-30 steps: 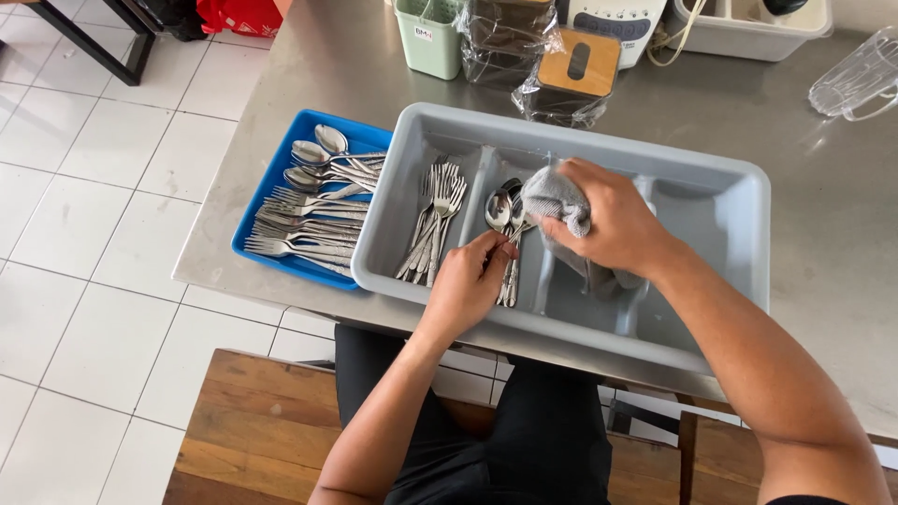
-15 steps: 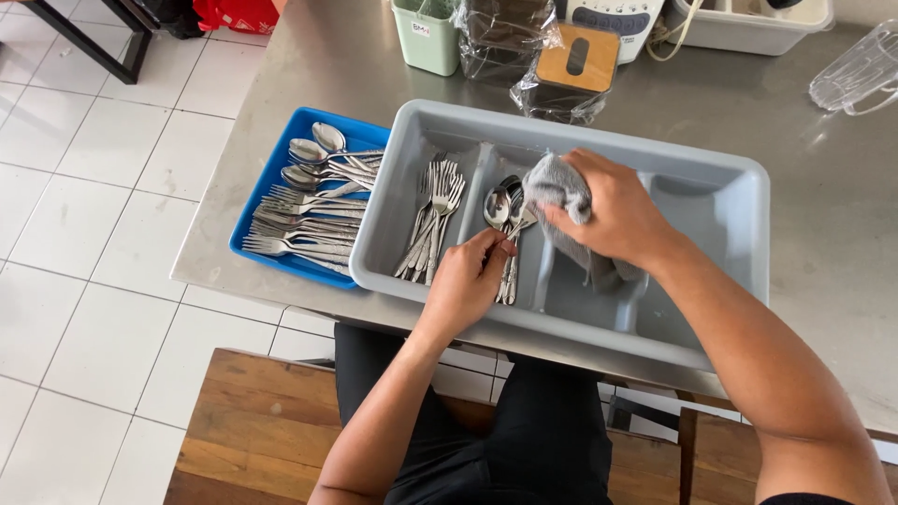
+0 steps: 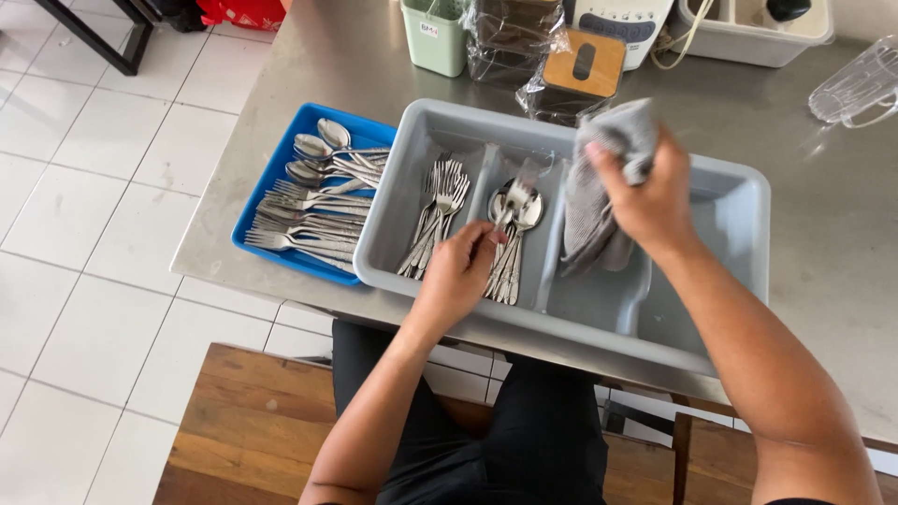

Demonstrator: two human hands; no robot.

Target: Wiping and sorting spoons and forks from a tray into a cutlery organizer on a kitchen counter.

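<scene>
My left hand [image 3: 458, 276] grips a spoon [image 3: 517, 198] over the middle compartment of the grey tray [image 3: 748, 201] near the tabletop's front edge; my right hand [image 3: 650, 192] clutches a grey cloth [image 3: 589, 201]. A loose grip could drop the spoon among the forks [image 3: 435, 210].

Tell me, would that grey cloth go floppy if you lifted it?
Probably floppy: the grey cloth hangs in limp folds from the right hand above the grey tray. It looks light, as one hand bunches it easily. Its ribbed weave seems unlikely to slip.
</scene>
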